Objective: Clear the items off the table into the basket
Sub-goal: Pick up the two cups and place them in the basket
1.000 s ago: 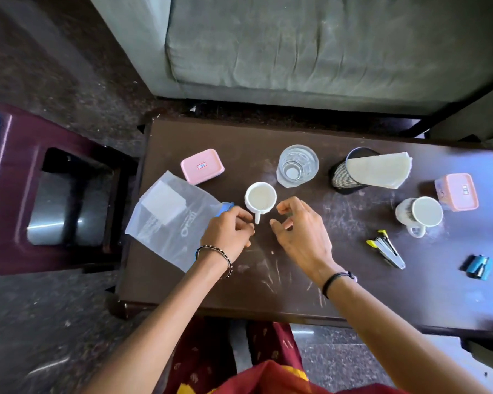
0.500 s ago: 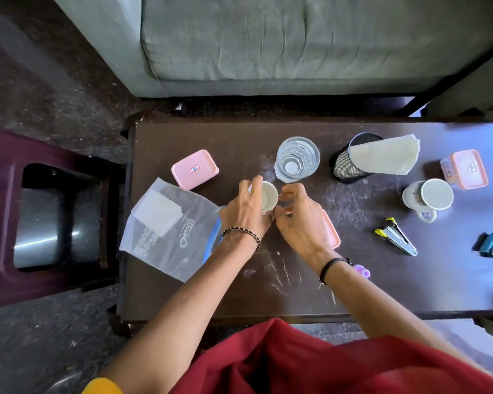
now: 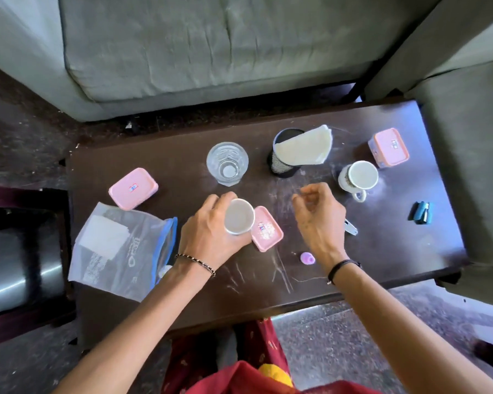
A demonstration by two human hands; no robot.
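Left hand (image 3: 211,234) wrapped round a small white cup (image 3: 238,216), fingers closed on its side, cup mouth up, above the dark wooden table (image 3: 382,251). Right hand (image 3: 319,220) empty, fingers loosely curled, part open, hovering over the table near a white mug (image 3: 359,177)

Just beside the cup, to its right: pink lidded box (image 3: 267,233) flat on the table. Near the right wrist: small purple object (image 3: 307,257), too blurred to name. Metal tool (image 3: 351,226) partly hidden under right hand

Left of left hand: clear zip bag (image 3: 120,248) with blue seal, overhanging the table edge. Second pink box (image 3: 133,188) behind it. Empty glass tumbler (image 3: 227,163) farther back. Black mesh holder (image 3: 282,163) with folded paper (image 3: 305,150) across its mouth. Third pink box (image 3: 389,147) at far right, blue stapler-like item (image 3: 421,212) nearer

Basket not identifiable

Grey sofa (image 3: 211,46) beyond the table
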